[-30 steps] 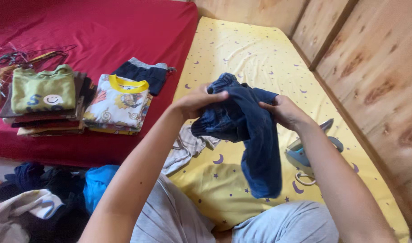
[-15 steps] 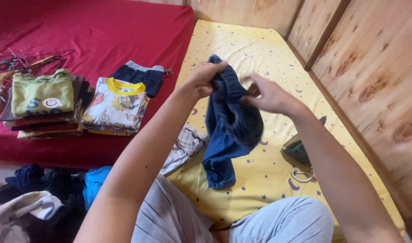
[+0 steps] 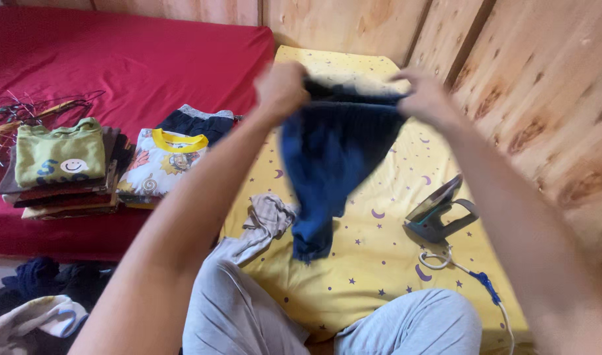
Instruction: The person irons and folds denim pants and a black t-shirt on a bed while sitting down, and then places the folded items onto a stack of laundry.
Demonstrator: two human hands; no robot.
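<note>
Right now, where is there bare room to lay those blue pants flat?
The yellow sheet is bare under the pants, between the grey cloth and the iron. The red bed is bare beyond the folded stacks. The floor pile is crowded.

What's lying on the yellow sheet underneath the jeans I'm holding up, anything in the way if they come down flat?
Both hands, left hand and right hand, grip the dark blue jeans above the yellow sheet. A crumpled grey-beige cloth lies beside the hanging leg, and an iron stands to the right.

Home bedroom: mattresses (image 3: 117,59), folded clothes (image 3: 61,167)
</note>
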